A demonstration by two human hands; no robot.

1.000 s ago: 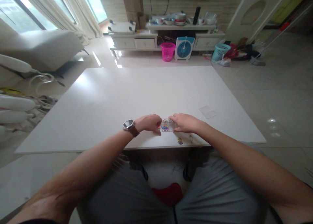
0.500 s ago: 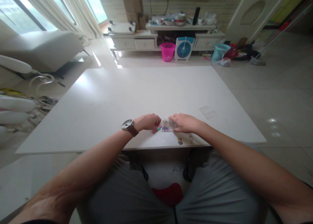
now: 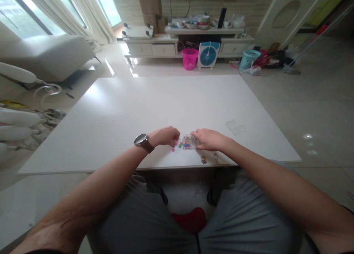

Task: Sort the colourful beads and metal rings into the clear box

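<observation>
My right hand (image 3: 207, 138) grips the right side of a small clear plastic compartment box (image 3: 190, 148), its fingers at the far edge and thumb at the near one. Colourful beads (image 3: 187, 144) lie in some of its compartments. Just left of the box, my left hand (image 3: 168, 136) is closed, fingertips pointing down; what they pinch, if anything, is hidden. Below and beside those fingertips lie several small pink pieces (image 3: 173, 149) and a few green and orange ones (image 3: 180, 145) on the white table (image 3: 155, 102).
A yellow-and-blue cartoon charm (image 3: 204, 160) and a small keyring-like piece (image 3: 215, 157) lie near the table's front edge. To the right rests a flat clear lid (image 3: 235, 127). Beyond the table stand a pink basket (image 3: 189, 59) and a blue-and-white fan (image 3: 208, 55).
My left hand has moved slightly left and away from the box, uncovering more of the pink and green pieces. My right hand stays on the box.
</observation>
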